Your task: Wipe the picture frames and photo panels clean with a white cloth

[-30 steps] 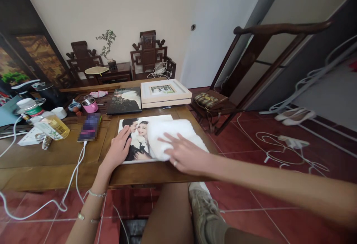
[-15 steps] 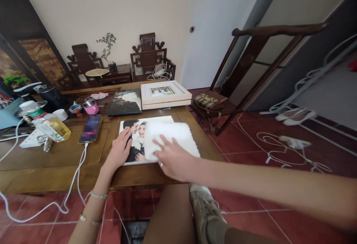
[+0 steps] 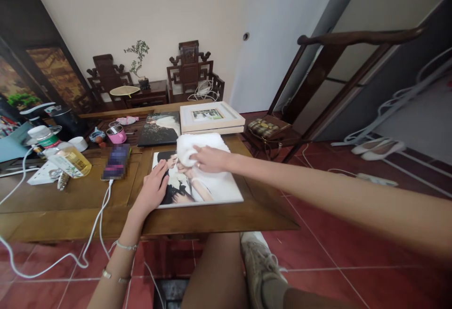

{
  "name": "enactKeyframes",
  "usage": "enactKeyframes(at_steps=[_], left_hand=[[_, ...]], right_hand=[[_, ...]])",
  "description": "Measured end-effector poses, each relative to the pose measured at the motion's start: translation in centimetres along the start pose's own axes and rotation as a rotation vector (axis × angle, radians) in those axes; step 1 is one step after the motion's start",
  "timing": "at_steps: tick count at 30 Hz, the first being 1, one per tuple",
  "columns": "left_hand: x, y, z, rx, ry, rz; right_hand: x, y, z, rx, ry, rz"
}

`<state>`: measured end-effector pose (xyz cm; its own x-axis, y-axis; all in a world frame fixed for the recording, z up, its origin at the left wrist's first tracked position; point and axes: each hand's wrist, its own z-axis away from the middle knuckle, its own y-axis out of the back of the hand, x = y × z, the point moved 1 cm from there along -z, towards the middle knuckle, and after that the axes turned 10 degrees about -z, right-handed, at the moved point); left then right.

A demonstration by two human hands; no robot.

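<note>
One brown wooden table (image 3: 212,222) above red tiles (image 3: 310,248) lay under my flat left hand (image 3: 154,184), right hand (image 3: 213,159) bunching fluffy white cloth (image 3: 199,141).

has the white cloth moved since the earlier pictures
Yes, the white cloth has moved away from the table's near edge, closer to the stacked pale frames.

A brown wooden table (image 3: 261,217) carries everything. Just in from its near edge, towards the near right corner, a rectangular white-edged photo panel (image 3: 212,189) lies flat, picture up. At the far right corner sits a stack of square pale wooden frames (image 3: 212,121), and just left of it a dark photo panel (image 3: 160,129). Further left along the near edge, a phone (image 3: 116,163) trails a white cable (image 3: 103,200) over that edge.
</note>
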<state>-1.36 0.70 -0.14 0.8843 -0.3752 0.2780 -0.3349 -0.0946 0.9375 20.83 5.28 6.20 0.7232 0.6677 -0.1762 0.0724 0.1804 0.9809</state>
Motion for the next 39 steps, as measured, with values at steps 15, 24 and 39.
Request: enactKeyframes(at_steps=[15,24,39], left_hand=[[0.1,0.0,0.1,-0.011,0.004,0.023],[-0.1,-0.3,0.0,0.010,0.004,0.027],[0.2,0.2,0.3,-0.003,-0.015,0.072]], right_hand=[[-12.9,-2.7,6.9,-0.201,0.050,-0.104],[-4.3,-0.5,-0.5,0.011,0.017,0.046],[-10.5,-4.2,5.3,-0.036,0.141,0.062]])
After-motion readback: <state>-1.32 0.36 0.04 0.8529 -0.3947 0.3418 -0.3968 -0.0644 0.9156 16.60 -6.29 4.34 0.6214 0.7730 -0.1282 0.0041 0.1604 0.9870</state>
